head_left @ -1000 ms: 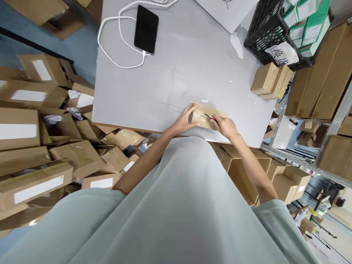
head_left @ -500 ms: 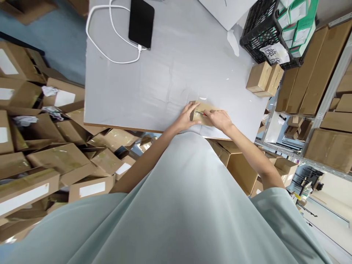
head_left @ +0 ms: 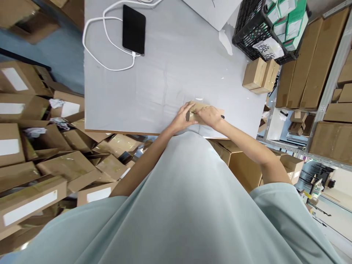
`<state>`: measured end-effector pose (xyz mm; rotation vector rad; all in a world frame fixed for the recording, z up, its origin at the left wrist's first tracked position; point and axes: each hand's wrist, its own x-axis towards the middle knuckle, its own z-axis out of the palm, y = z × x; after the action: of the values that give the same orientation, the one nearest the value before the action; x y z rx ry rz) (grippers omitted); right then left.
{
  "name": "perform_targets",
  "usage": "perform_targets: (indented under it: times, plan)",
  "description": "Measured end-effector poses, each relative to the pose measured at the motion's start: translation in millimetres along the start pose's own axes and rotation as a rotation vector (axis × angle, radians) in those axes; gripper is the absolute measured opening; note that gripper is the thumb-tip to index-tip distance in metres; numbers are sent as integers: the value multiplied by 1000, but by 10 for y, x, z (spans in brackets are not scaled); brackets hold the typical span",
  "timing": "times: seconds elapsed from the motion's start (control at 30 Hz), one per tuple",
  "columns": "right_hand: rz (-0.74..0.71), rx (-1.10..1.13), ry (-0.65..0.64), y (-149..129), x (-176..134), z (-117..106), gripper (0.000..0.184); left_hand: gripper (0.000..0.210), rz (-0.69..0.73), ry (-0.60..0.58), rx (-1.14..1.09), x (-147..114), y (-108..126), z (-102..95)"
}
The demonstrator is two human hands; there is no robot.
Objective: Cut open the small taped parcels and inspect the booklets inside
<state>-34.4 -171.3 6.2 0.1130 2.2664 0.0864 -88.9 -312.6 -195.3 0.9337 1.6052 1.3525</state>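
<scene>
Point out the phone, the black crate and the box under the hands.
phone (head_left: 134,29), head view, middle of its dark screen.
black crate (head_left: 249,27), head view, its lattice side wall.
taped box (head_left: 198,106), head view, its far top edge.

Head view: worn high, facing steeply down over the chest onto the grey table (head_left: 170,73).
Nearness: arm's length.
Sharing: single view.
</scene>
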Motion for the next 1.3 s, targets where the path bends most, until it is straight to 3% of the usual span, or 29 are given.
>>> perform_targets:
  times: [0.67, 0.83, 1.1, 1.2, 1.3]
  plan:
    - [-14, 107, 52, 483, -162, 484, 35, 111, -72, 21, 30, -3, 161, 200]
    - [131, 134, -80, 987, -561, 920, 33, 108, -124, 30, -18, -20, 156, 202]
    - [382, 155, -141, 1810, -1243, 1625, 40, 110, -194, 31, -71, -56, 272, 128]
    - [495, 330, -4, 1976, -1354, 1879, 37, 113, -233, 58, -32, -92, 359, 49]
    - [507, 761, 233, 1858, -1263, 2126, 37, 117, -247, 54, -12, -91, 430, 46]
